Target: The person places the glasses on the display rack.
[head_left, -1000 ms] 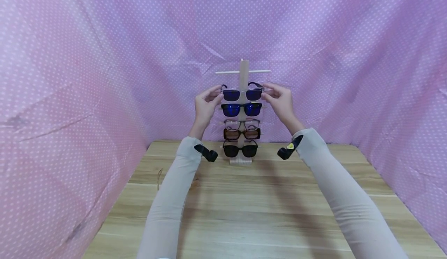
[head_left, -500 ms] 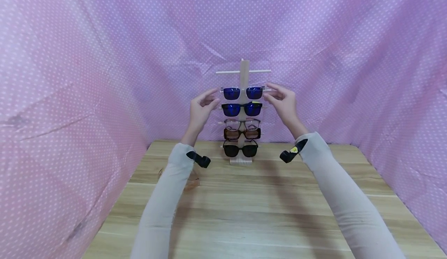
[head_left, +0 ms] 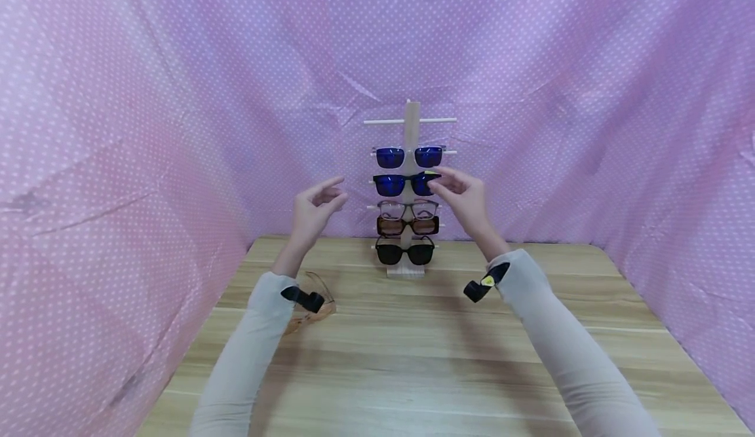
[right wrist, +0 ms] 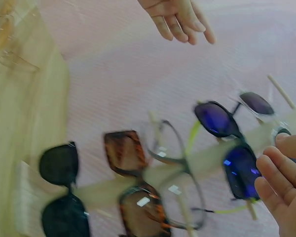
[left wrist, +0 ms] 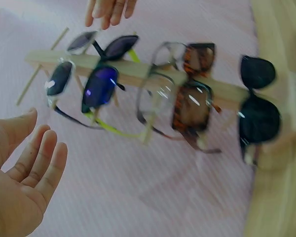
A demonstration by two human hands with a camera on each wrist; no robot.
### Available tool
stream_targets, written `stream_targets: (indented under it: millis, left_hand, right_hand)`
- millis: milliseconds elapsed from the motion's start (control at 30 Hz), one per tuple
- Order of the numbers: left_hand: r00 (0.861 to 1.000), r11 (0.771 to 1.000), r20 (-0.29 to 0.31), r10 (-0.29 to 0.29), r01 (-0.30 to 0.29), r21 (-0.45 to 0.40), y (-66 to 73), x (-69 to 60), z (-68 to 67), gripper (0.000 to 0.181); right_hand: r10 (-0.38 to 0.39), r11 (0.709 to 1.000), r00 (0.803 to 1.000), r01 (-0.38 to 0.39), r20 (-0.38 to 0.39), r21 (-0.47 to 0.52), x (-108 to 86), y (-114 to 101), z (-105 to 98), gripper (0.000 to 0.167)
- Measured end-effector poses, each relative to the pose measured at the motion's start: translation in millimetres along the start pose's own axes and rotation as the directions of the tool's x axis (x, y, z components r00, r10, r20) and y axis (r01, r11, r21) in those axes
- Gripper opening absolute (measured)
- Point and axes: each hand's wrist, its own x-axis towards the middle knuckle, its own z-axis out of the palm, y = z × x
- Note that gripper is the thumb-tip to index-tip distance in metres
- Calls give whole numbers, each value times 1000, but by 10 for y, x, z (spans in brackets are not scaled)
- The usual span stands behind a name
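Observation:
A wooden eyewear stand (head_left: 412, 129) rises at the back of the table and bears several pairs. Top down come clear-framed sunglasses (head_left: 390, 158), black sunglasses with blue lenses (head_left: 389, 186), thin-framed eyeglasses (head_left: 392, 211), tortoiseshell sunglasses (head_left: 390, 227) and black dark-lens sunglasses (head_left: 389, 254). My left hand (head_left: 312, 217) hovers left of the stand, its fingers relaxed and holding nothing. In front of the stand's right side, my right hand (head_left: 463, 198) partly overlaps the blue-lens sunglasses; its fingers bend loosely with nothing between them. In the right wrist view, the clear-framed pair is partly hidden behind its fingers (right wrist: 276, 173).
Amber-tinted glasses (head_left: 308, 320) lie on the wooden table (head_left: 413, 371), partly behind the left wrist camera. The stand's top crossbar (head_left: 383, 122) carries no glasses. A pink dotted curtain (head_left: 377, 37) surrounds the table on the back and sides.
Both hands have let go of the clear-framed sunglasses, which now rest on the second bar. My left hand has moved down and left; my right hand has dropped lower.

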Motion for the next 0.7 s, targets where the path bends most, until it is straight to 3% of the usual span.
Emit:
stream_targets:
  millis: [167, 433, 567, 700]
  left_hand:
    - [995, 994, 60, -73, 68, 84, -184, -215, -272, 38]
    - [980, 980, 151, -130, 103, 172, -452, -506, -701, 41]
    - [959, 950, 209, -192, 128, 285, -549, -636, -905, 44]
    - [923, 930, 304, -237, 125, 346, -641, -721, -1087, 47]
  right_hand:
    - [35, 999, 993, -31, 111, -41, -168, 143, 233, 33]
    - [90, 994, 951, -67, 296, -88, -399, 351, 596, 34]
    - [118, 987, 922, -69, 370, -143, -499, 460, 759, 33]
    - [136, 979, 894, -55, 426, -197, -593, 552, 883, 33]
